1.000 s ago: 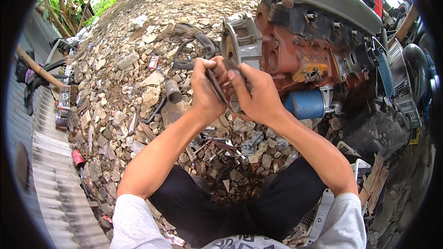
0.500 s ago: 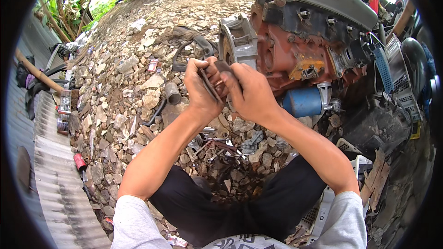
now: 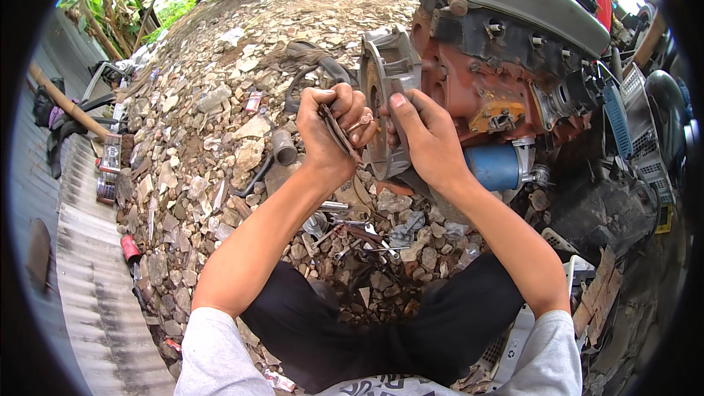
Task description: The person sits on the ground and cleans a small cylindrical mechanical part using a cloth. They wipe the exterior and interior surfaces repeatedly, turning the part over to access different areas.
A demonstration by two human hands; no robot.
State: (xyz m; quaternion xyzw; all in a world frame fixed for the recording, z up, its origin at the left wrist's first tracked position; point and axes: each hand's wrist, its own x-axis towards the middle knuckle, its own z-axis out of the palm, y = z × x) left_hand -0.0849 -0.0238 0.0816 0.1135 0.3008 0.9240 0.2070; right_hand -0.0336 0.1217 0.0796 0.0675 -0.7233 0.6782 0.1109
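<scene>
My left hand (image 3: 321,148) is closed round a thin, flat dark piece (image 3: 336,132) lying along the palm. A small copper-coloured part (image 3: 364,119) shows at its fingertips. Just to the right, my right hand (image 3: 434,143) pinches a dark brown strip (image 3: 397,86) under the thumb; most of the strip is hidden. Both hands are raised before the grey metal housing (image 3: 392,55) at the near end of a red-brown engine block (image 3: 458,77). The right fingers overlap the housing in view; whether they touch it I cannot tell.
A blue filter canister (image 3: 493,167) sits low on the engine. Wrenches (image 3: 370,238) lie on the rubble between my knees. Left of my hands are a short pipe (image 3: 284,148) and a black hose (image 3: 253,176). Plastic crates (image 3: 645,132) stand at the right.
My right hand has drawn away from my left, taking the brown strip with it. The copper-coloured part now shows between them. The whole scene has shifted slightly right in view.
</scene>
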